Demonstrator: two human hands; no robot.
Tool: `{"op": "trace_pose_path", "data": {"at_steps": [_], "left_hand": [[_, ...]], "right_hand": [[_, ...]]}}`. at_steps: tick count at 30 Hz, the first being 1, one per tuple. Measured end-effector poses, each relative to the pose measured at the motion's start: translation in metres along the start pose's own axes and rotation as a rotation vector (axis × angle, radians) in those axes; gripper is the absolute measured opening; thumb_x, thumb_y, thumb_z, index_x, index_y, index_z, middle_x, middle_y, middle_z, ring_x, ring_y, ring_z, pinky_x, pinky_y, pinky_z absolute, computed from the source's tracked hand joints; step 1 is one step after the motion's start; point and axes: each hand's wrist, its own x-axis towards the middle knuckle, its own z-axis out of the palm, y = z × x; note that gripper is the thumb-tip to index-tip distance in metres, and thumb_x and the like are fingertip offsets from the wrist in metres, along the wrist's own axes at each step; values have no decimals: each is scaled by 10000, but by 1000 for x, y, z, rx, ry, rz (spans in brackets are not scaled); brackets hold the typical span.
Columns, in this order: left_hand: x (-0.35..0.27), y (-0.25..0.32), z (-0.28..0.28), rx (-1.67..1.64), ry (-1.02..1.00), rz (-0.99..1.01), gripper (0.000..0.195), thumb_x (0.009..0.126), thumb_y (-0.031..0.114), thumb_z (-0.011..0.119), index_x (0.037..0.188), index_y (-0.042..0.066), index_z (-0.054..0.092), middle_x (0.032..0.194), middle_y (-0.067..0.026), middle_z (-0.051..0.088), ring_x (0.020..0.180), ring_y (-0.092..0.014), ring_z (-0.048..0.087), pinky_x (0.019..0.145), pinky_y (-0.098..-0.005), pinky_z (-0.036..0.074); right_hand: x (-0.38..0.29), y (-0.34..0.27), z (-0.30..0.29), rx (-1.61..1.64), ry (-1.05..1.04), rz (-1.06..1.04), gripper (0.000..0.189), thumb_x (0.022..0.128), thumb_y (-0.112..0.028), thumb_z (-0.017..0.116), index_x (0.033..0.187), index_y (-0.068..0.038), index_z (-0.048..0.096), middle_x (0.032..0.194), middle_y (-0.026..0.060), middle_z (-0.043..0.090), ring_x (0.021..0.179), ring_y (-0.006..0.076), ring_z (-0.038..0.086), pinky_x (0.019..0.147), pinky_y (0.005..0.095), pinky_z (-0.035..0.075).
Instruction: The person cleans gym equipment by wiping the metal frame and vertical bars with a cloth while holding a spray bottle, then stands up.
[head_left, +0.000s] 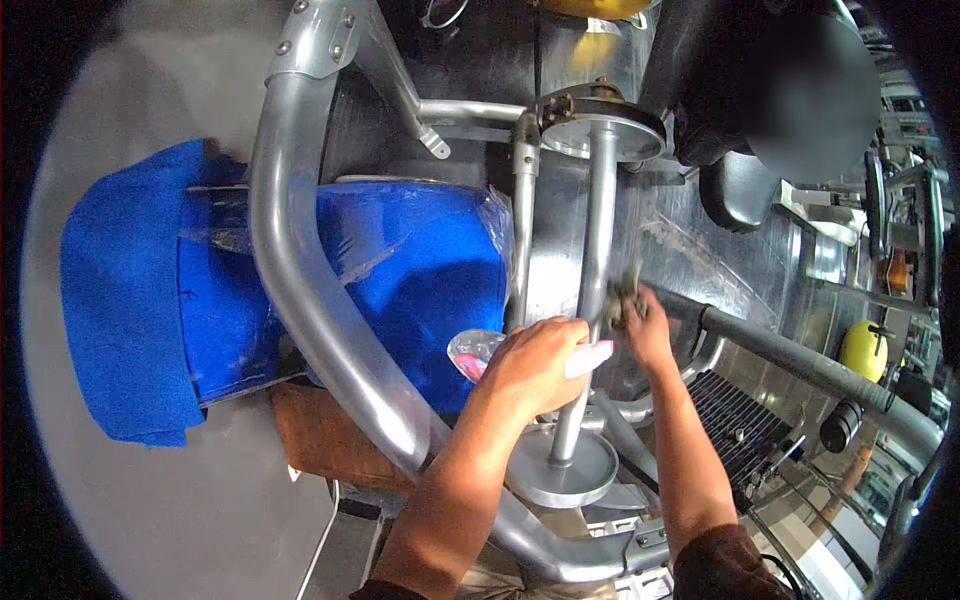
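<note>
My left hand (538, 367) is closed around a clear plastic bottle (472, 354) with a white end (589, 359) and a pink label. It lies against or just in front of an upright silver metal tube (598, 217) of a gym machine; I cannot tell whether it touches. Right of that tube, my right hand (649, 326) grips a crumpled greyish rag (625, 301), blurred. The tube runs from a round metal flange (604, 135) at the top to a round metal disc (566, 472) below.
A thick bent silver frame tube (300, 247) crosses on the left. Behind it are blue plastic-wrapped panels (412, 247) and a blue cloth (120, 300). A padded bar (795, 356) and a ribbed black stack (739, 427) stand right. A dark blurred patch (814, 97) covers the upper right.
</note>
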Motion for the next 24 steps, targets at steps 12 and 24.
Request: {"op": "trace_pose_path", "data": {"at_steps": [12, 24], "left_hand": [[-9, 1, -14, -37, 84, 13, 213, 741, 92, 690, 926, 15, 618, 905, -201, 657, 923, -404, 648, 788, -479, 512], [-9, 7, -34, -44, 139, -3, 181, 819, 153, 692, 943, 43, 619, 907, -180, 646, 889, -395, 657, 766, -470, 514]], "right_hand": [[-143, 39, 33, -1181, -1047, -641, 362, 910, -252, 509, 1245, -177, 624, 1148, 96, 678, 1176, 331, 544, 826, 459, 522], [38, -60, 36, -742, -481, -900, 290, 829, -176, 605, 1106, -98, 638, 865, 138, 700, 880, 359, 670, 707, 472, 569]]}}
